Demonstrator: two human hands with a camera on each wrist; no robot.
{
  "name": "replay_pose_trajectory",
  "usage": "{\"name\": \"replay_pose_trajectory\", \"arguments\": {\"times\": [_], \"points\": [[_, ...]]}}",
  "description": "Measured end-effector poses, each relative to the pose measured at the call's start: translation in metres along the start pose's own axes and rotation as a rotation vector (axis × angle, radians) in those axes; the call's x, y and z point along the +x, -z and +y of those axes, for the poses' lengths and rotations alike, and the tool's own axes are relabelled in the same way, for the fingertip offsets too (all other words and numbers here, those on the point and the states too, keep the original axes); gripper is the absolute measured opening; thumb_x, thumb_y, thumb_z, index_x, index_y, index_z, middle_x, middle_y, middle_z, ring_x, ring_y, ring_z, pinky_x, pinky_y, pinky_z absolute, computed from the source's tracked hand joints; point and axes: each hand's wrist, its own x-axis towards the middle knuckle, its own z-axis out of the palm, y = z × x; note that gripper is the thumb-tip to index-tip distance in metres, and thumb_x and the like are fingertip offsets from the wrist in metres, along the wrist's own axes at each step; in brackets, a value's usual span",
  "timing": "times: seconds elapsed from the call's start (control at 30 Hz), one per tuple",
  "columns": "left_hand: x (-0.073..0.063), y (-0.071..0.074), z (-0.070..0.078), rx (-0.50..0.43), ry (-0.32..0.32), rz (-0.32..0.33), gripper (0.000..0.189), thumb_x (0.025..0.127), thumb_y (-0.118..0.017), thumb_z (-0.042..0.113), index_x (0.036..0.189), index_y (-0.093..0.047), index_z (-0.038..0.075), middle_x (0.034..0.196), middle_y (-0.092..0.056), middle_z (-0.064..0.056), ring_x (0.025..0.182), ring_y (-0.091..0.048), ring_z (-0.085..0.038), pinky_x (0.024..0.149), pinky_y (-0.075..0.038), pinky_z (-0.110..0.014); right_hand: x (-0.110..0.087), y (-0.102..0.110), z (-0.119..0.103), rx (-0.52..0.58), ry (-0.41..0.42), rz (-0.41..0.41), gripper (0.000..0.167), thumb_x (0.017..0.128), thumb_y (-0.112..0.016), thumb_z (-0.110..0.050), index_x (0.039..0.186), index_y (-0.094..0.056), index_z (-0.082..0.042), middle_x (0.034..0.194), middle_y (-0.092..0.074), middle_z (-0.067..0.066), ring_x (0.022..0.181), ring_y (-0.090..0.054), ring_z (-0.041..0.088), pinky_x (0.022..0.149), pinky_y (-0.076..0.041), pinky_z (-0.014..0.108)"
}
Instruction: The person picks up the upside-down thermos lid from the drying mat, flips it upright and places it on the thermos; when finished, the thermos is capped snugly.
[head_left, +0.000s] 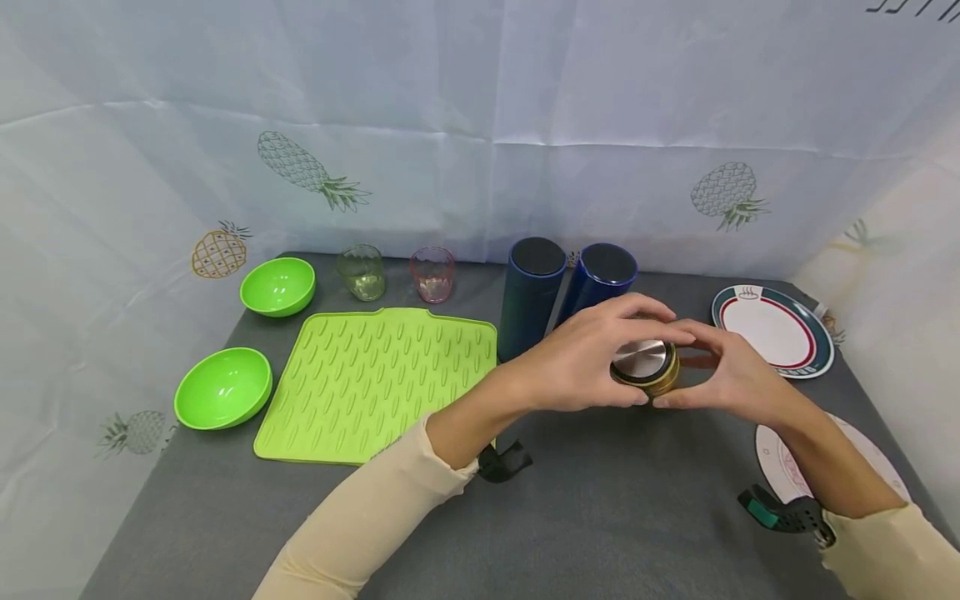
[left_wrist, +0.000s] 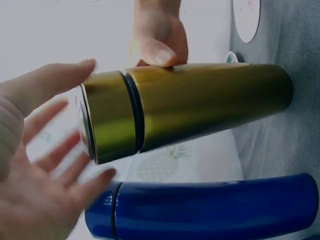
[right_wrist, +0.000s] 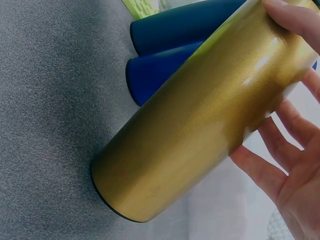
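Observation:
A gold thermos bottle (left_wrist: pixel 210 102) stands upright on the dark grey table, its lid (head_left: pixel 641 360) capped with a silver disc. My right hand (head_left: pixel 750 379) grips the bottle's upper body, thumb on one side and fingers on the other. Around the lid my left hand (head_left: pixel 581 354) is spread, with its thumb close to the rim. In the left wrist view its fingers look blurred and apart from the lid; any light contact cannot be told. Just behind stand a blue thermos (head_left: pixel 592 279) and a dark teal thermos (head_left: pixel 531 292).
A lime drying mat (head_left: pixel 382 383) lies left of centre, with two green bowls (head_left: pixel 225 387) (head_left: pixel 277 286) beside it. A greenish glass (head_left: pixel 362 275) and a pink glass (head_left: pixel 432 275) stand behind it. Two plates (head_left: pixel 776 329) (head_left: pixel 862 442) lie at the right, one partly under my right forearm.

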Motion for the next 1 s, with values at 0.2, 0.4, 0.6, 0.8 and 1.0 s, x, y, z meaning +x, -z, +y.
{"name": "replay_pose_trajectory", "arguments": {"times": [0.2, 0.4, 0.6, 0.8, 1.0], "points": [[-0.002, -0.006, 0.008, 0.175, 0.202, 0.124, 0.061, 0.081, -0.083, 0.05, 0.135, -0.065, 0.027, 0.128, -0.057, 0.006, 0.115, -0.054, -0.008, 0.083, -0.047, -0.012, 0.0, 0.0, -0.001, 0.001, -0.003, -0.005, 0.067, 0.072, -0.09, -0.01, 0.132, -0.061, -0.018, 0.12, -0.066, -0.014, 0.11, -0.061, -0.004, 0.094, -0.048, 0.007], [0.0, -0.007, 0.012, 0.176, 0.244, 0.104, 0.055, 0.081, -0.085, 0.047, 0.129, -0.07, 0.026, 0.123, -0.059, 0.005, 0.111, -0.055, -0.009, 0.081, -0.047, -0.011, 0.001, 0.0, -0.001, -0.002, 0.0, -0.008, 0.067, 0.072, -0.09, -0.011, 0.132, -0.062, -0.021, 0.119, -0.066, -0.014, 0.11, -0.061, -0.004, 0.093, -0.049, 0.007], [0.001, -0.001, 0.007, 0.115, 0.111, 0.017, 0.049, 0.084, -0.084, 0.024, 0.131, -0.071, 0.021, 0.125, -0.058, 0.005, 0.115, -0.052, -0.009, 0.088, -0.044, -0.009, 0.001, -0.001, 0.0, -0.006, 0.014, -0.009, 0.067, 0.07, -0.09, -0.011, 0.13, -0.063, -0.021, 0.118, -0.067, -0.015, 0.108, -0.062, -0.003, 0.092, -0.05, 0.008], [0.002, 0.001, 0.002, 0.036, -0.033, -0.061, 0.044, 0.082, -0.073, 0.002, 0.124, -0.074, 0.015, 0.132, -0.059, -0.001, 0.122, -0.05, -0.012, 0.098, -0.041, -0.014, 0.001, -0.001, 0.0, 0.001, 0.031, -0.015, 0.067, 0.071, -0.09, -0.009, 0.13, -0.062, -0.021, 0.118, -0.067, -0.015, 0.107, -0.063, -0.002, 0.092, -0.05, 0.008], [0.002, 0.0, 0.001, -0.013, -0.052, -0.074, 0.05, 0.081, -0.064, -0.008, 0.125, -0.074, 0.015, 0.139, -0.056, -0.005, 0.127, -0.049, -0.015, 0.098, -0.041, -0.016, 0.0, -0.001, 0.0, 0.005, 0.035, -0.011, 0.067, 0.071, -0.09, -0.008, 0.131, -0.062, -0.019, 0.118, -0.067, -0.015, 0.106, -0.063, -0.002, 0.092, -0.05, 0.007]]}}
